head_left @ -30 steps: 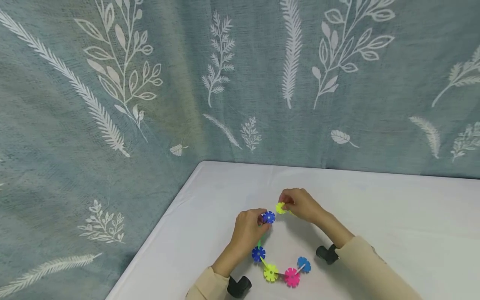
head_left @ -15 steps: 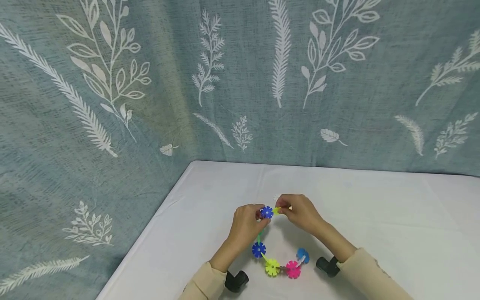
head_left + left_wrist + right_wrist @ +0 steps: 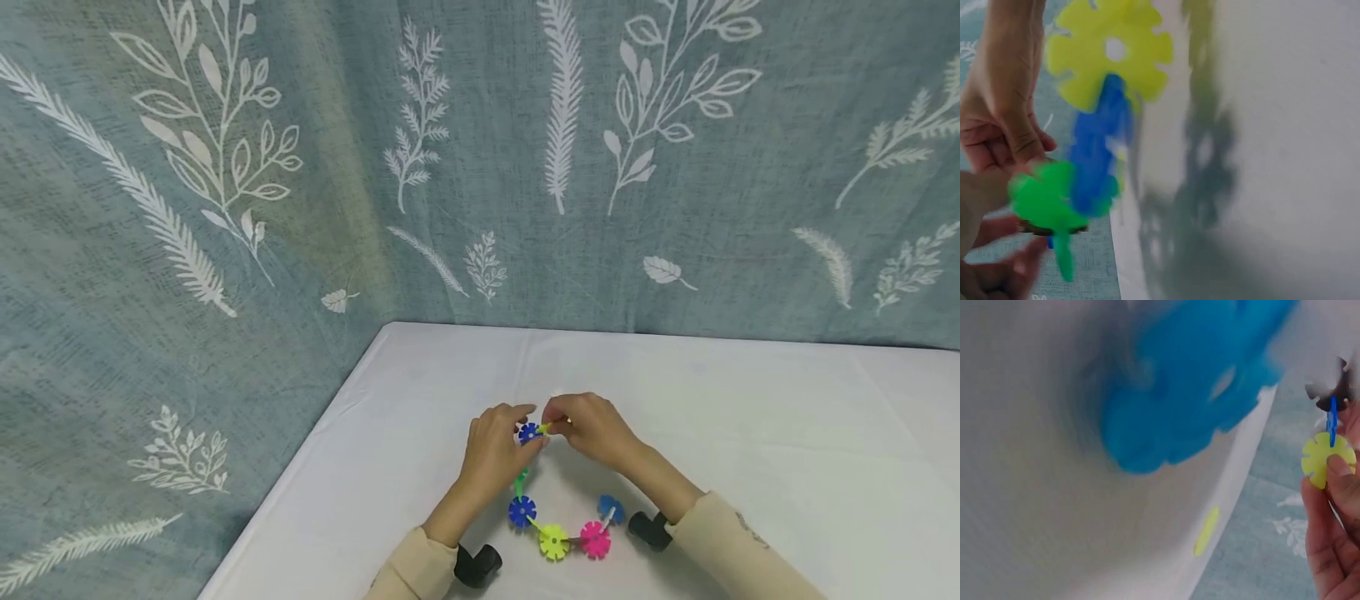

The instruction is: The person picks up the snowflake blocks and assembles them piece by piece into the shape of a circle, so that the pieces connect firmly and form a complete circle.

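Note:
My left hand (image 3: 492,446) holds the upper end of a chain of notched plastic flower discs, its fingers around a dark blue disc (image 3: 529,432). With thumb and finger, my right hand (image 3: 596,427) pinches a yellow disc (image 3: 1314,457). The yellow disc meets the edge of a blue disc (image 3: 1332,422), which stands at an angle to it; a black disc (image 3: 1329,392) is beyond. From the left hand the chain hangs through a green disc (image 3: 1054,197) and another blue disc (image 3: 522,512) to yellow (image 3: 554,542), pink (image 3: 596,540) and light blue (image 3: 611,508) discs.
The discs are over a white-covered table (image 3: 787,433). Black wrist cameras, a left one (image 3: 477,566) and a right one (image 3: 649,531), hang under the wrists. A leaf-patterned curtain (image 3: 480,167) borders the table at the back and left. A small white piece (image 3: 557,392) shows behind the right hand.
My right hand has moved left with the yellow disc, from a gap beside the blue disc to its edge. The left hand still holds the chain.

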Available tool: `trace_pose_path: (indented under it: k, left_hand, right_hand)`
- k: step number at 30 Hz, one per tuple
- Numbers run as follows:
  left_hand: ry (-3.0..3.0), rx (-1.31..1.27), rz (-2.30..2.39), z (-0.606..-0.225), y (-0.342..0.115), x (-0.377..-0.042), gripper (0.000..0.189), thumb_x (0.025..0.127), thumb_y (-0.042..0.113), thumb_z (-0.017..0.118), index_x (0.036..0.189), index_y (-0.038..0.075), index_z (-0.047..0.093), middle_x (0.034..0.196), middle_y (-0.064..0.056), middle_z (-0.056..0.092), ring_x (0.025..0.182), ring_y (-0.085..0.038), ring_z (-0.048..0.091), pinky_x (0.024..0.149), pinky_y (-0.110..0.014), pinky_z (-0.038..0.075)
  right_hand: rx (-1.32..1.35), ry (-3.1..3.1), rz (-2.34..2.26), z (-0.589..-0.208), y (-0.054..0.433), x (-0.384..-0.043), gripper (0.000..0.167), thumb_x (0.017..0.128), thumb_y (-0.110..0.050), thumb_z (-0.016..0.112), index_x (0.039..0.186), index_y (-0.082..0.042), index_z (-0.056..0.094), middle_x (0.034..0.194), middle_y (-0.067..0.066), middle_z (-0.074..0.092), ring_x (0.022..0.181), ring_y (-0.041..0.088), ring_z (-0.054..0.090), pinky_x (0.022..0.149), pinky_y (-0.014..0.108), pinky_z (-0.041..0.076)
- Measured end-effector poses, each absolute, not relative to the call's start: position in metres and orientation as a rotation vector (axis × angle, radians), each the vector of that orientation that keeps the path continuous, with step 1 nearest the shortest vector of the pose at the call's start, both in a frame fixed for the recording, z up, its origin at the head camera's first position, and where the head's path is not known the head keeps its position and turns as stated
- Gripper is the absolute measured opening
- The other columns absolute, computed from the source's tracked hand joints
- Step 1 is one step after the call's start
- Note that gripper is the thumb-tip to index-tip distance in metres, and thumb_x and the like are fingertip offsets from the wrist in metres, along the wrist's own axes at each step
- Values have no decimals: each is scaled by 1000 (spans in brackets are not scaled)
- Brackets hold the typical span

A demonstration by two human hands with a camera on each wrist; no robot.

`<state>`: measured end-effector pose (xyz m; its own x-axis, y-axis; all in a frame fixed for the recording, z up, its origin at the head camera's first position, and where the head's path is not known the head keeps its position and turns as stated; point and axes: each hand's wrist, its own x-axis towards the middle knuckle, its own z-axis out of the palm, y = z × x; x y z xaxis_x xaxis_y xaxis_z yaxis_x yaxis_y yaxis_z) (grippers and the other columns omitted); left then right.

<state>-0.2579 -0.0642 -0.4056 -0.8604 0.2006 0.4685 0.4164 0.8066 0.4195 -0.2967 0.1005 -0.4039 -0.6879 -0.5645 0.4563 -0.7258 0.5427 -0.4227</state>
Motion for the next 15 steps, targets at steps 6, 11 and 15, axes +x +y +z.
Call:
trace_pose_path:
  k: [6, 11, 15]
  left_hand:
    - [-2503, -483, -625, -407, -67, -257, 7, 73, 13, 75, 69, 11, 70, 66, 1, 64, 62, -13, 59, 61, -26, 40]
    - [-2487, -461, -591, -410, -70, -257, 8, 73, 13, 75, 68, 11, 69, 62, 2, 65, 56, -9, 57, 57, -22, 38]
    - [-2486, -484, -604, -410, -71, -257, 8, 74, 12, 74, 68, 11, 68, 62, 2, 65, 56, -8, 57, 57, -22, 39]
  right_hand:
    - [1069, -2672, 1051, -405, 112, -314, 18, 76, 7, 66, 94, 2, 63, 86, 11, 65, 80, 20, 65, 70, 29, 52]
    - [830, -2920, 638, -407, 116, -330, 27, 72, -2, 73, 99, -4, 71, 91, 10, 57, 85, 22, 53, 70, 37, 48]
    - [792, -2999, 575, -408, 114, -333, 17, 73, -6, 74, 90, -5, 69, 88, 7, 56, 82, 20, 51, 68, 36, 47]
